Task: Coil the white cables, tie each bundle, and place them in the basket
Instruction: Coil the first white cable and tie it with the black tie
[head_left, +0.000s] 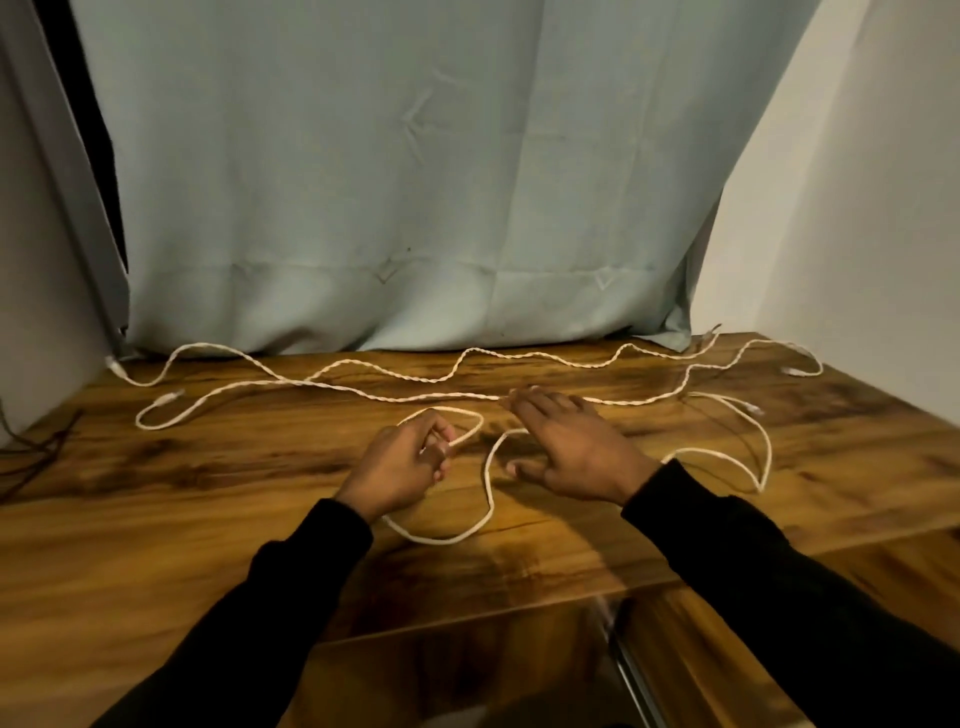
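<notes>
Pale blue-green creased cloth backdrop hanging behind, filling the upper half, hem resting on the far edge of the dark-grained brown wooden tabletop. Plain white wall panel on the right, grey panel on the left. Second wooden surface lower down at the near edge, glossy, detail too dark to read. Long black sleeves on both forearms, entering from the bottom. Three long white twisted cables spread loose across the table: far wavy white cable running nearly the full width close to the cloth hem; middle white cable crossing under it, hooked back at the left end near a small white plug, passing just under the right fingertips; near white cable looping between the hands and trailing off right in another loop. Thin dark wires at the left table edge, more faint ones at right rear. Right hand palm down, fingers straight and slightly spread, tips at the middle cable, possibly touching, blur makes contact unclear. Left hand curled, thumb and fingers pinching a small loop of the near cable, lifted slightly off the wood. No coiled bundle yet, all cable lying uncoiled on the tabletop.
</notes>
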